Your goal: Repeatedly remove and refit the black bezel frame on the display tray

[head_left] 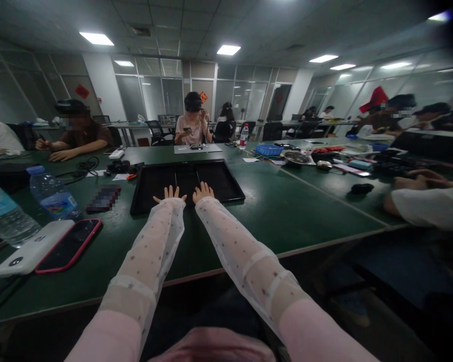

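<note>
- Green tabletop (305, 211) carries a black tray (222, 185).
- Left hand (170, 194) and right hand (203, 192) spread at its near edge, each grip empty.
- Handling seems unstarted.

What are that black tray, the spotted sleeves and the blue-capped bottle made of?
Black tray: probably smooth plastic, judging by its even dark surface and raised rim; painted metal is possible.
Spotted sleeves: apparently a thin, sheer fabric, since the arms show through and it wrinkles.
Blue-capped bottle: likely clear, glossy plastic, as its see-through walls catch highlights.
</note>
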Available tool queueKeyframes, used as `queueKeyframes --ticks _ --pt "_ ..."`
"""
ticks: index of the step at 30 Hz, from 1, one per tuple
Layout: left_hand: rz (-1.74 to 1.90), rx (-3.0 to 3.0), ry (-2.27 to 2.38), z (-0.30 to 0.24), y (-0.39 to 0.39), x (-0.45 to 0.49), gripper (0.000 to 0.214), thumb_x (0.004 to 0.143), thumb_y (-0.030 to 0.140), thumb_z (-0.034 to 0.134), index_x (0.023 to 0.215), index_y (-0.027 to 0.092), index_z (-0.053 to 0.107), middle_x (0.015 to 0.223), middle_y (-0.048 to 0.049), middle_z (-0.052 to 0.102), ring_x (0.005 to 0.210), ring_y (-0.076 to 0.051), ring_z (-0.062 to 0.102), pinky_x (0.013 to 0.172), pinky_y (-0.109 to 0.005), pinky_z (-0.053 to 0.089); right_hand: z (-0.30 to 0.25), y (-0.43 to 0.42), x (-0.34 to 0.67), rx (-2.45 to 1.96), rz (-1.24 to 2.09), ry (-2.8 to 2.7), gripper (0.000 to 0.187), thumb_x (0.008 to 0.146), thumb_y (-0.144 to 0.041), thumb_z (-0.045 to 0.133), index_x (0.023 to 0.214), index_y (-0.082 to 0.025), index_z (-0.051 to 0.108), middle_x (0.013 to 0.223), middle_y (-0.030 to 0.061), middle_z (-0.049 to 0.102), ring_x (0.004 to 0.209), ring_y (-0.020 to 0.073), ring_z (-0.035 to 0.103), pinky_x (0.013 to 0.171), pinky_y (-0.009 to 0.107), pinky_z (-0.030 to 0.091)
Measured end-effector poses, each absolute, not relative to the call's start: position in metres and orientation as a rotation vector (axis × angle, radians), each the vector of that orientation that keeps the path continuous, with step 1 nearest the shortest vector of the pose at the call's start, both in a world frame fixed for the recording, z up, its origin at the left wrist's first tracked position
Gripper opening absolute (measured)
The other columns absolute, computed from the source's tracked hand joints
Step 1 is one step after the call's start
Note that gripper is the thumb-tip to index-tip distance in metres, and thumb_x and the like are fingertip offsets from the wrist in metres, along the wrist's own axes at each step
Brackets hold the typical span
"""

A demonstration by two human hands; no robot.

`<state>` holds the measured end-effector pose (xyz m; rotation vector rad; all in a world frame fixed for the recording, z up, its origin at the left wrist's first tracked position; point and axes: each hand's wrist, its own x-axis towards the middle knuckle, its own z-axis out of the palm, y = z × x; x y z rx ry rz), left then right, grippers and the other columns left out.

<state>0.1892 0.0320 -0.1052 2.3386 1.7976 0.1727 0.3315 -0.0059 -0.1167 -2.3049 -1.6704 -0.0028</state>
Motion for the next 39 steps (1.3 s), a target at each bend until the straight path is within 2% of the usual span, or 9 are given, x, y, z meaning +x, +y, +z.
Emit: queueKeyframes --ticks 4,10,15,20,24,27,30,33,39 --pt "0.198 2.339 1.77 -0.099 0.027 0.187 0.072 0.103 0.058 0.031 0.168 0.028 0.025 0.174 -0.0105 0.007 0.161 -0.034 0.004 0.116 -0.077 0.009 -0.114 -0.008 0.33 -2.311 0.018 -1.67 0.058 0.102 -0.035 0.034 0.154 -0.015 0.051 0.173 0.0112 0.023 0.16 0.0261 0.019 0.127 0.048 0.019" --pt "0.297 2.331 1.802 -0.102 0.022 0.19 0.065 0.103 0.053 0.036 0.164 0.03 0.036 0.173 -0.0103 0.017 0.16 -0.036 0.01 0.115 -0.081 0.004 -0.114 -0.021 0.325 -2.18 -0.182 -1.582 0.048 0.1 -0.028 0.038 0.136 -0.017 0.067 0.165 0.0118 0.041 0.153 0.0261 0.034 0.123 0.047 0.028" --pt "0.707 2.413 1.829 -0.098 0.004 0.18 0.048 0.1 0.03 0.037 0.141 0.03 0.064 0.16 -0.0082 0.048 0.158 -0.032 0.023 0.119 -0.076 -0.005 -0.114 -0.025 0.325 -2.101 -0.211 -1.581 0.046 0.098 -0.025 0.041 0.136 -0.015 0.066 0.152 0.0157 0.053 0.141 0.0275 0.046 0.114 0.044 0.038" --pt "0.939 2.335 1.942 -0.09 0.007 0.118 0.049 0.098 0.024 0.04 0.142 0.025 0.06 0.156 -0.0098 0.051 0.158 -0.028 0.019 0.123 -0.069 0.009 -0.104 -0.035 0.349 -2.072 -0.218 -1.508 0.049 0.094 -0.015 0.043 0.138 -0.019 0.063 0.143 0.0153 0.057 0.129 0.0279 0.053 0.106 0.042 0.044" --pt "0.953 2.029 2.05 -0.101 0.025 0.068 0.069 0.093 0.035 0.053 0.154 0.007 0.041 0.157 -0.0232 0.044 0.142 -0.035 0.046 0.118 -0.056 0.035 -0.102 -0.06 0.413 -2.146 -0.362 -1.206 0.055 0.093 -0.014 0.045 0.146 -0.015 0.056 0.152 0.0198 0.049 0.138 0.032 0.044 0.112 0.049 0.038" --pt "0.995 1.991 1.98 -0.111 0.035 0.052 0.071 0.091 0.033 0.054 0.153 0.001 0.042 0.153 -0.0257 0.044 0.136 -0.033 0.053 0.114 -0.044 0.042 -0.107 -0.077 0.464 -2.175 -0.309 -1.055 0.066 0.092 -0.022 0.054 0.156 -0.014 0.042 0.152 0.0234 0.047 0.137 0.0331 0.046 0.11 0.052 0.041" --pt "1.056 1.9 1.965 -0.113 0.038 0.046 0.058 0.094 0.03 0.051 0.145 0.003 0.054 0.141 -0.0223 0.058 0.13 -0.03 0.058 0.113 -0.04 0.045 -0.113 -0.079 0.491 -2.231 -0.04 -1.032 0.056 0.093 -0.022 0.055 0.148 -0.015 0.055 0.133 0.0204 0.064 0.125 0.0314 0.057 0.106 0.05 0.046" --pt "1.087 1.799 1.954 -0.11 0.037 0.04 0.046 0.094 0.033 0.054 0.132 0.011 0.066 0.121 -0.0147 0.07 0.118 -0.029 0.064 0.106 -0.038 0.051 -0.117 -0.073 0.496 -2.226 0.024 -1.043 0.05 0.093 -0.017 0.052 0.142 -0.017 0.062 0.127 0.0172 0.068 0.123 0.0309 0.06 0.107 0.05 0.047" --pt "1.052 1.91 1.949 -0.101 0.021 0.039 0.039 0.098 0.032 0.056 0.123 0.006 0.069 0.103 -0.0085 0.074 0.098 -0.02 0.068 0.091 -0.028 0.053 -0.121 -0.069 0.496 -2.184 0.115 -1.035 0.06 0.091 -0.018 0.056 0.151 -0.018 0.054 0.13 0.0172 0.065 0.12 0.0313 0.06 0.11 0.052 0.043"
